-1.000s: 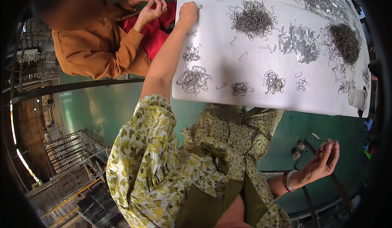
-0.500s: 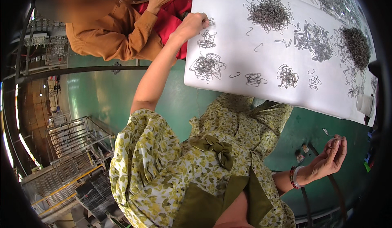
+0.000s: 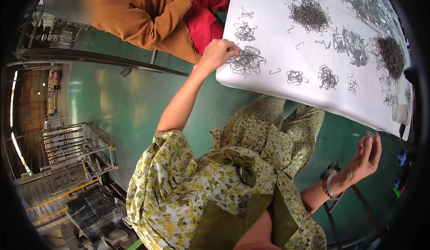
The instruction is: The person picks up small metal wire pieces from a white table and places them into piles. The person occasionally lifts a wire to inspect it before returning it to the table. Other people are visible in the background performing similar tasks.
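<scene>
currently, i see the left hand [image 3: 220, 55] with its fingers curled narrow against the large pile of wire hooks [image 3: 250, 63], which lies at three o'clock from it on the white desk [image 3: 277, 35]; i can't tell whether it grips one. the right hand [image 3: 369, 138], off the desk's edge, pinches a small piece [image 3: 356, 135], its pale end poking toward nine o'clock, too blurred to name. from the left hand, a dense hook mound [image 3: 309, 15] sits at two o'clock, a person in brown [image 3: 143, 17] at ten.

metal rack [image 3: 67, 146] | green floor [image 3: 121, 98] (glossy) | co-worker's brown sleeve [image 3: 166, 25] | white cup [image 3: 400, 113]
</scene>
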The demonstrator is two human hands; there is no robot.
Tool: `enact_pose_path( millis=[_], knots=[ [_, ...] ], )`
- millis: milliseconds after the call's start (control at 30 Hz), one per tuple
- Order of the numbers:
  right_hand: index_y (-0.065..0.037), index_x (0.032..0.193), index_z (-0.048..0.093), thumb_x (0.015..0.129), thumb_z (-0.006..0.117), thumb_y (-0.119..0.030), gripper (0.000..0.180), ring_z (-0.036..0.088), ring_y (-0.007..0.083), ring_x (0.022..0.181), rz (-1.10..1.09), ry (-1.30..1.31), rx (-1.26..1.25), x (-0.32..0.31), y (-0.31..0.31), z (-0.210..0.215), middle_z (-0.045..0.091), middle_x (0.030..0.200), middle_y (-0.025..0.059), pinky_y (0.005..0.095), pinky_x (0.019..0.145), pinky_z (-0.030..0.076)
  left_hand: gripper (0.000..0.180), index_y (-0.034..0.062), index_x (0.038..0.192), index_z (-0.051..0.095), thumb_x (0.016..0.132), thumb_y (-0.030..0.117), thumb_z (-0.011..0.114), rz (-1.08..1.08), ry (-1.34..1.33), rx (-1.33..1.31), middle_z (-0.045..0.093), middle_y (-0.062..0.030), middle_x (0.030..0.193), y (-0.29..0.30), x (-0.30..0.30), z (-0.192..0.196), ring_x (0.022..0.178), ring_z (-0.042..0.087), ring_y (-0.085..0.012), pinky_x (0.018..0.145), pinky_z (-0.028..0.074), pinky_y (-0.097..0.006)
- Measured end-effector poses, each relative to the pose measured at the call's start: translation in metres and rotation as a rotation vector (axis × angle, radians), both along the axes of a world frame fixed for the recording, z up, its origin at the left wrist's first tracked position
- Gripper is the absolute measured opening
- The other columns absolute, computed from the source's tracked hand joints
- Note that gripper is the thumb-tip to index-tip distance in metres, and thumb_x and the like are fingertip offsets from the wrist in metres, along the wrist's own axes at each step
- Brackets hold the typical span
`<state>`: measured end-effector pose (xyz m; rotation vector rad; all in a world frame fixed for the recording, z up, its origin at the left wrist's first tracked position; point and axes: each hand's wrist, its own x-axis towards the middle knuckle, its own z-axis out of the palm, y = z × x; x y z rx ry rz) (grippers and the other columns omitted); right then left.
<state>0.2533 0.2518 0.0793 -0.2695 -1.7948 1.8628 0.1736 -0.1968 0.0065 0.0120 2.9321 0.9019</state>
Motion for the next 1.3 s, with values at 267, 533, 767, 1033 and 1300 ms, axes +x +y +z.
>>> enact_pose_path(
  millis=[267, 533, 767, 1033, 1300],
  knots=[
    [0.005, 0.106, 0.063, 0.085, 0.065, 0.0, 0.021, 0.056, 0.0113, 0.068, 0.145, 0.043, 0.015, 0.004, -0.017, -0.012, 0.065, 0.09, 0.0152, 0.0192, 0.051, 0.038, 0.015, 0.0049, 0.088, 0.071, 0.078, 0.016, 0.067, 0.042, 0.178, -0.222, 0.067, -0.0176, 0.078, 0.025, -0.008, -0.029, 0.075, 0.064, -0.0356, 0.07, 0.05, -0.044],
    [0.006, 0.105, 0.063, 0.085, 0.065, 0.0, 0.021, 0.054, 0.0111, 0.065, 0.078, 0.049, 0.045, 0.014, -0.015, -0.008, 0.065, 0.09, 0.0155, 0.0194, 0.05, 0.037, 0.012, 0.0075, 0.085, 0.07, 0.079, 0.016, 0.065, 0.062, 0.13, -0.274, 0.066, -0.0161, 0.074, 0.035, -0.009, -0.01, 0.073, 0.065, -0.0338, 0.068, 0.05, -0.043],
    [0.005, 0.105, 0.063, 0.086, 0.064, 0.0, 0.02, 0.053, 0.0115, 0.066, 0.12, 0.037, 0.037, 0.005, -0.011, -0.009, 0.064, 0.09, 0.0153, 0.0196, 0.05, 0.038, 0.012, 0.0026, 0.085, 0.068, 0.081, 0.013, 0.064, 0.105, 0.189, -0.094, 0.067, -0.0161, 0.073, 0.02, -0.035, 0.005, 0.067, 0.066, -0.0311, 0.063, 0.051, -0.04],
    [0.006, 0.106, 0.063, 0.086, 0.063, 0.001, 0.021, 0.054, 0.0118, 0.067, 0.052, 0.02, 0.039, 0.002, 0.0, -0.007, 0.063, 0.09, 0.016, 0.0194, 0.05, 0.038, 0.018, 0.0065, 0.092, 0.072, 0.078, 0.016, 0.068, -0.272, 0.074, -0.094, 0.067, -0.0123, 0.084, 0.035, -0.052, -0.007, 0.081, 0.063, -0.0303, 0.073, 0.049, -0.039],
    [0.006, 0.108, 0.062, 0.086, 0.063, 0.002, 0.023, 0.053, 0.0116, 0.066, 0.074, 0.014, 0.029, 0.004, 0.005, -0.02, 0.064, 0.092, 0.0176, 0.0193, 0.051, 0.038, 0.016, 0.004, 0.087, 0.069, 0.079, 0.018, 0.068, -0.259, -0.009, -0.266, 0.065, -0.0118, 0.086, 0.041, -0.046, -0.011, 0.084, 0.062, -0.0296, 0.074, 0.048, -0.039]
  ],
)
